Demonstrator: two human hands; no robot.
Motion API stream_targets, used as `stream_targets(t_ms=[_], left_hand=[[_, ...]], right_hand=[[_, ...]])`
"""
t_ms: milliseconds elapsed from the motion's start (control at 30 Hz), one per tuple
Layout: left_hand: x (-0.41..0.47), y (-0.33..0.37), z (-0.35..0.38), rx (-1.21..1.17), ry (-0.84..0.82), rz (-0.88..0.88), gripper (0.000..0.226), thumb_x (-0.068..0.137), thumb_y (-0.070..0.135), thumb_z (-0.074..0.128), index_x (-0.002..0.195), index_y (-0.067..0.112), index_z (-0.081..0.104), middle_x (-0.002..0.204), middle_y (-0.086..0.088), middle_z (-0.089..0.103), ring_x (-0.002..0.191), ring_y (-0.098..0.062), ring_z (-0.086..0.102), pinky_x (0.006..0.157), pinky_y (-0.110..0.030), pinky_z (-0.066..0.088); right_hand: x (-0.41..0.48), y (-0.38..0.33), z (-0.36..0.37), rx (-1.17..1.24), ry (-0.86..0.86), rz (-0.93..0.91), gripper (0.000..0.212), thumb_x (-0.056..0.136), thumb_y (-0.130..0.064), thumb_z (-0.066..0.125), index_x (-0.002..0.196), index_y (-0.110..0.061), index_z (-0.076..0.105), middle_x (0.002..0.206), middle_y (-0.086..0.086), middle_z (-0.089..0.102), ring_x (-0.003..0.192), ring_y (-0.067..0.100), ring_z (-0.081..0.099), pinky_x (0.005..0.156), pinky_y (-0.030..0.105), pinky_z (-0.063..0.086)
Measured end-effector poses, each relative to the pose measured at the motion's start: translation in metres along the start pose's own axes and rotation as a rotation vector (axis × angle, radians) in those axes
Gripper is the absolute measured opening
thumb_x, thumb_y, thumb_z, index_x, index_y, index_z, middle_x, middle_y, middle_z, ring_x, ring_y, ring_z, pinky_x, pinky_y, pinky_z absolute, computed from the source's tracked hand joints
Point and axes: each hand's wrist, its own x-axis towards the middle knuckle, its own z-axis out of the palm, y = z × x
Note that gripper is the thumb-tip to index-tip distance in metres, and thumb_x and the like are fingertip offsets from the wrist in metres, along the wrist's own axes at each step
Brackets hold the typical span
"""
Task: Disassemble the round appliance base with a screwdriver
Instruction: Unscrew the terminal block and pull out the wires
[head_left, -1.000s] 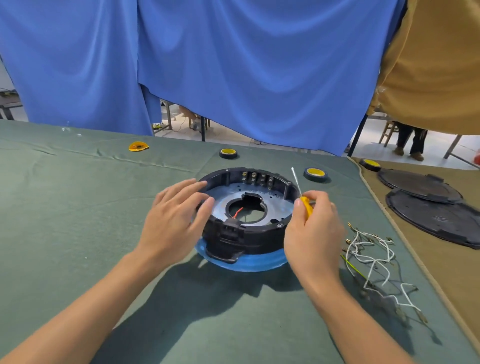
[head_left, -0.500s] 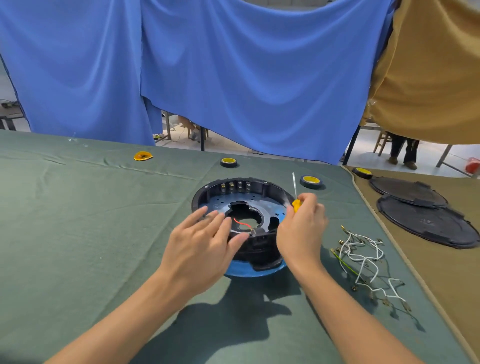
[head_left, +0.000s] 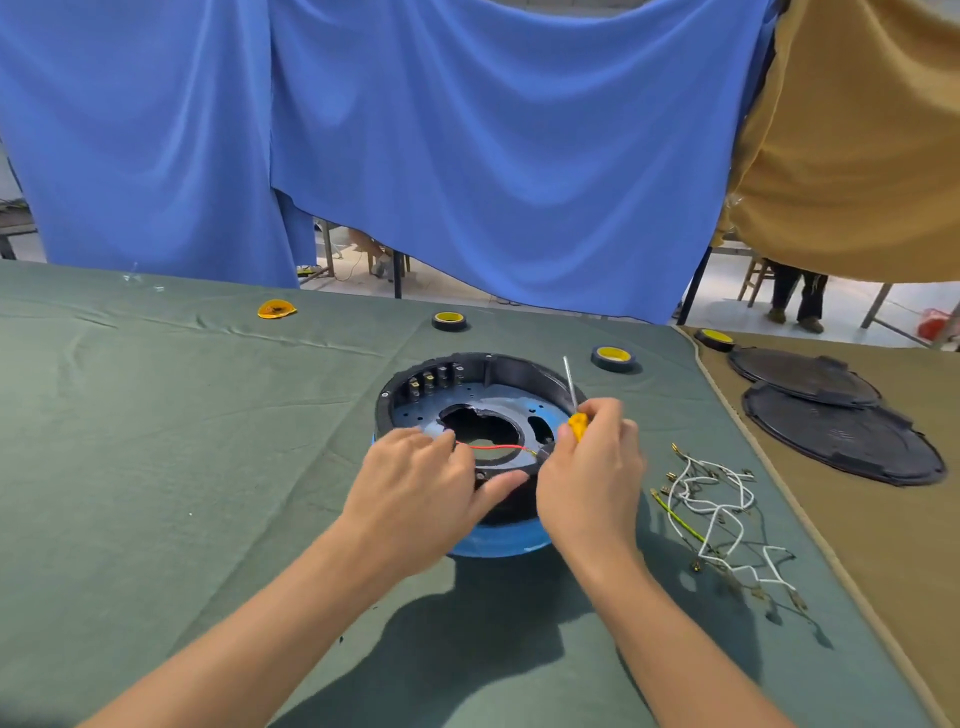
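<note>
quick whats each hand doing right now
Left hand: open, fingers resting on the round base by the red wire.
Right hand: closed on the yellow-handled screwdriver, shaft pointing up.

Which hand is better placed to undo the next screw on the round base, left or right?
Right. The right hand grips the screwdriver, though its shaft points up, off the base; the left hand rests on the base's near rim beside the red wire.

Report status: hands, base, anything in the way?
Right hand grips screwdriver, shaft pointing up. Left hand rests on base, near rim. Red wire crosses centre opening.
</note>
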Motion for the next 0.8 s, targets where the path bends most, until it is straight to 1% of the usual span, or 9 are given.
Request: stream_targets(t_ms=[100, 167, 267, 333, 400, 467, 567, 667, 800], left_hand=[[-0.002, 0.031, -0.013, 0.022, 0.051, 0.0, 0.057, 0.095, 0.048, 0.041, 0.048, 0.017, 0.053, 0.043, 0.001, 0.046, 0.036, -0.022, 0.049, 0.044, -0.025, 0.03], [-0.001, 0.039, -0.018, 0.017, -0.03, 0.042, 0.049, 0.095, 0.043, 0.038, 0.058, 0.018, 0.058, 0.049, 0.002, 0.052, 0.04, -0.022, 0.052, 0.044, -0.025, 0.025], [0.008, 0.03, -0.022, -0.149, -0.151, 0.214, 0.045, 0.1, 0.044, 0.022, 0.095, 0.019, 0.059, 0.085, 0.004, 0.067, 0.073, -0.025, 0.065, 0.052, -0.03, 0.033], [0.019, 0.01, -0.019, -0.299, -0.194, 0.215, 0.056, 0.098, 0.053, 0.011, 0.109, 0.025, 0.059, 0.106, 0.008, 0.066, 0.097, -0.02, 0.062, 0.069, -0.034, 0.046], [0.024, -0.01, -0.014, -0.337, -0.215, 0.161, 0.07, 0.092, 0.06, 0.001, 0.105, 0.027, 0.061, 0.105, 0.01, 0.064, 0.104, -0.013, 0.058, 0.081, -0.034, 0.048], [0.023, -0.02, -0.006, -0.355, -0.244, 0.116, 0.078, 0.087, 0.064, -0.006, 0.097, 0.026, 0.061, 0.1, 0.01, 0.063, 0.103, -0.01, 0.055, 0.083, -0.034, 0.046], [0.017, -0.016, 0.001, -0.408, -0.304, 0.048, 0.083, 0.082, 0.066, -0.013, 0.091, 0.024, 0.058, 0.096, 0.009, 0.062, 0.098, -0.011, 0.056, 0.079, -0.037, 0.047], [0.015, -0.004, 0.004, -0.38, -0.286, 0.008, 0.081, 0.085, 0.065, -0.013, 0.087, 0.023, 0.056, 0.091, 0.008, 0.064, 0.093, -0.013, 0.057, 0.074, -0.036, 0.047], [0.013, 0.022, 0.004, -0.3, -0.248, -0.08, 0.064, 0.096, 0.057, 0.002, 0.071, 0.018, 0.046, 0.071, 0.003, 0.06, 0.078, -0.026, 0.06, 0.062, -0.032, 0.036]], right_hand=[[0.012, 0.012, 0.0, -0.004, 0.009, 0.023, 0.017, 0.097, -0.011, 0.047, 0.113, -0.008, 0.048, 0.114, 0.016, 0.052, 0.103, 0.032, 0.042, 0.085, 0.036, 0.03], [0.021, 0.02, -0.004, 0.005, 0.013, 0.016, 0.015, 0.097, -0.011, 0.048, 0.112, -0.007, 0.048, 0.111, 0.016, 0.052, 0.1, 0.031, 0.044, 0.081, 0.034, 0.031], [0.034, 0.031, -0.013, -0.03, -0.005, 0.025, 0.018, 0.098, -0.012, 0.046, 0.115, -0.006, 0.047, 0.114, 0.015, 0.051, 0.096, 0.026, 0.044, 0.077, 0.029, 0.028], [0.037, 0.036, -0.02, -0.047, 0.002, 0.057, 0.019, 0.098, -0.012, 0.046, 0.116, -0.006, 0.047, 0.113, 0.013, 0.05, 0.093, 0.024, 0.043, 0.075, 0.028, 0.027], [0.032, 0.038, -0.025, -0.02, 0.025, 0.09, 0.013, 0.098, -0.013, 0.046, 0.111, -0.011, 0.047, 0.107, 0.008, 0.049, 0.086, 0.018, 0.039, 0.073, 0.028, 0.028], [0.022, 0.036, -0.026, 0.013, 0.038, 0.079, 0.008, 0.097, -0.013, 0.047, 0.102, -0.019, 0.043, 0.1, 0.002, 0.046, 0.083, 0.017, 0.038, 0.07, 0.027, 0.024], [0.013, 0.031, -0.018, 0.022, 0.013, 0.021, 0.01, 0.096, -0.013, 0.048, 0.098, -0.02, 0.041, 0.095, -0.001, 0.044, 0.083, 0.016, 0.037, 0.065, 0.023, 0.019], [0.015, 0.03, -0.011, 0.011, 0.006, 0.035, 0.009, 0.098, -0.015, 0.046, 0.107, -0.013, 0.047, 0.1, 0.003, 0.045, 0.082, 0.015, 0.035, 0.067, 0.023, 0.021], [0.027, 0.033, -0.013, -0.044, -0.029, 0.024, 0.017, 0.1, -0.016, 0.042, 0.113, -0.009, 0.049, 0.11, 0.01, 0.053, 0.091, 0.022, 0.042, 0.072, 0.025, 0.026]])
